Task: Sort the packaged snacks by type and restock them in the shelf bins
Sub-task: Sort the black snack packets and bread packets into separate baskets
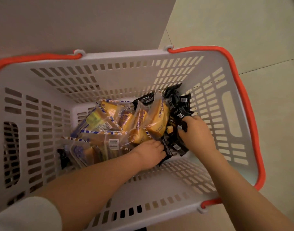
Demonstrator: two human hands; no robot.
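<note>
Both arms reach down into a white slotted shopping basket with red handles. On its floor lie several clear packs of yellow bread and several black snack packets bunched at the right. My left hand grips the lower end of a black packet. Above it, my right hand holds a bunch of the black packets, its fingers curled into them. One more black packet lies at the lower left of the pile.
A grey wall or panel rises behind the basket. Pale floor tiles spread to the right. A white sleeve covers my left upper forearm. The red handles lie folded down along the basket's rim.
</note>
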